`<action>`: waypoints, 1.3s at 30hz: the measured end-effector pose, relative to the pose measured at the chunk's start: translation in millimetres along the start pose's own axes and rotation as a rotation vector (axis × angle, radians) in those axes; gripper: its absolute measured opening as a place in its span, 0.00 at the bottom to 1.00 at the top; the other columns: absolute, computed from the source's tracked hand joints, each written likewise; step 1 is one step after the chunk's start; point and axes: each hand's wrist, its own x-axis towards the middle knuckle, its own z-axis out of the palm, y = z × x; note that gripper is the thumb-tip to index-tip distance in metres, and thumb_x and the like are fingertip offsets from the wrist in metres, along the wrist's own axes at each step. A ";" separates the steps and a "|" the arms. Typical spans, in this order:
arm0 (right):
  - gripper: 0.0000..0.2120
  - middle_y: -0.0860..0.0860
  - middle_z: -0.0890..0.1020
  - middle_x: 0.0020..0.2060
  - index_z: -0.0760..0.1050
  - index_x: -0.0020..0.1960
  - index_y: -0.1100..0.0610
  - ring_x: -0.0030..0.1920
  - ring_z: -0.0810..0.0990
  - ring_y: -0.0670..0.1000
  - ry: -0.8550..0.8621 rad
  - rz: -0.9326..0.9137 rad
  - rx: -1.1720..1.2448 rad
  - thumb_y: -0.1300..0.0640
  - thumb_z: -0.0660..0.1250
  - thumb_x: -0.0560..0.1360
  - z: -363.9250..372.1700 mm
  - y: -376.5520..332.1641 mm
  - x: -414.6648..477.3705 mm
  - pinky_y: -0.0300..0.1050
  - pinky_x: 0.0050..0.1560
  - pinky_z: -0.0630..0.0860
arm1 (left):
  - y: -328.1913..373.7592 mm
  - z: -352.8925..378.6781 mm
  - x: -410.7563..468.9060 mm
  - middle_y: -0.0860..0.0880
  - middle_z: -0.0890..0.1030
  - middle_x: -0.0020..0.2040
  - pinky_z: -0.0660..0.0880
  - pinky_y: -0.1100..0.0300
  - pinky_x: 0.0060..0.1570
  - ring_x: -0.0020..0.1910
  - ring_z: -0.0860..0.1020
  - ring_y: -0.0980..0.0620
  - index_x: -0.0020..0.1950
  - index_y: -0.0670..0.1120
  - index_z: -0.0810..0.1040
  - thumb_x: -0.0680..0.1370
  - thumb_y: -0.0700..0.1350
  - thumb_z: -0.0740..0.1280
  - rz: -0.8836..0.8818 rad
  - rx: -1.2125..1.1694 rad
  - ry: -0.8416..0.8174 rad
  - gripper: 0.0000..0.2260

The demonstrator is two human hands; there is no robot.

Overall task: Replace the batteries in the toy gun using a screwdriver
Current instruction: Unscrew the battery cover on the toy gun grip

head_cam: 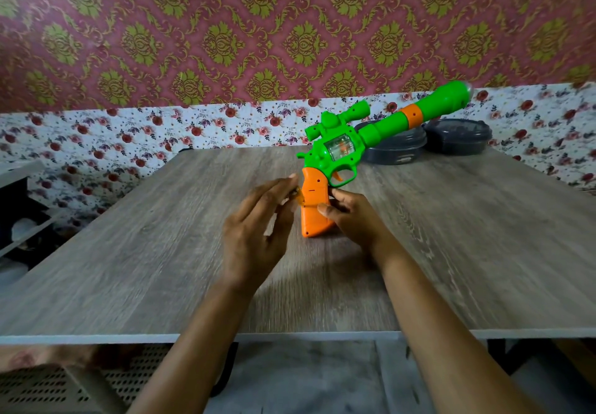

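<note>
A green toy gun (380, 126) with an orange grip (314, 207) stands on its grip's base on the wooden table (161, 268), barrel pointing up and to the right. My right hand (351, 217) grips the orange handle from the right side. Just left of the handle, my left hand (258, 229) has its fingers stretched toward it and touches a small orange piece (298, 199) at the grip's left edge. That hand is blurred, so what the piece is stays unclear. No screwdriver or batteries are visible.
Two dark round lidded containers (400, 146) (458, 136) sit at the table's back right, behind the gun. A floral cloth (96, 142) runs along the wall. A shelf unit (19, 213) stands at the left and a perforated panel (48, 384) lies below the table's front edge.
</note>
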 end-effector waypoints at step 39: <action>0.12 0.56 0.80 0.53 0.73 0.56 0.50 0.54 0.78 0.53 -0.047 0.011 0.113 0.64 0.62 0.76 0.8 1.9 -0.9 0.57 0.59 0.75 | -3.0 -2.4 1.3 0.44 0.80 0.50 0.75 0.71 0.42 0.44 0.77 0.59 0.57 0.43 0.76 0.79 0.48 0.64 -0.207 0.048 0.060 0.12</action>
